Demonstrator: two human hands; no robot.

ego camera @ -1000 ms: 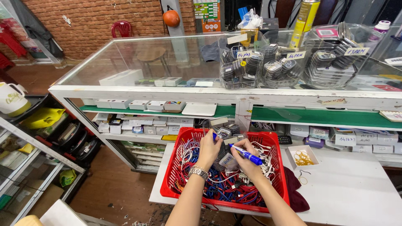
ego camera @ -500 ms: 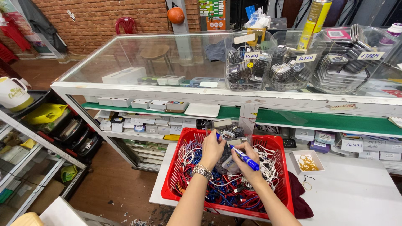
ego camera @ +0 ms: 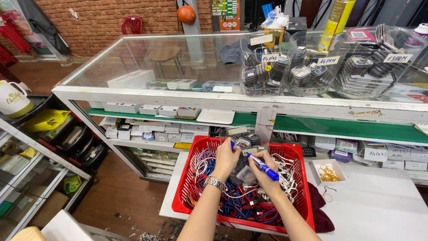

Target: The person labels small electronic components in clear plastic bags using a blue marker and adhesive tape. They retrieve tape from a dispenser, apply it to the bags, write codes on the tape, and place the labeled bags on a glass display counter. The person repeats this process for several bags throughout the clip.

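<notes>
Looking down over our own two bare arms, we see both hands working inside a red slotted plastic basket (ego camera: 298, 196) heaped with tangled white, red and blue cables (ego camera: 243, 203), on a white table (ego camera: 379, 209) in front of a glass-topped display counter (ego camera: 156, 58). Our left hand (ego camera: 226, 157), with a metal watch at its wrist, curls its fingers round a small clear packet (ego camera: 243, 143) held above the cables. Our right hand (ego camera: 263, 172) grips a blue marker pen (ego camera: 263, 166) against a second small packet (ego camera: 246, 174). We judge steady work here means pinning the packet flat and keeping the pen tip clear of the cables.

On the counter's green shelf lie flat white boxes (ego camera: 149, 109). Further right, clear tubs (ego camera: 307, 67) of small cases carry pale handwritten tags. Rightmost, a small white tray (ego camera: 327, 172) holds yellow rubber bands.
</notes>
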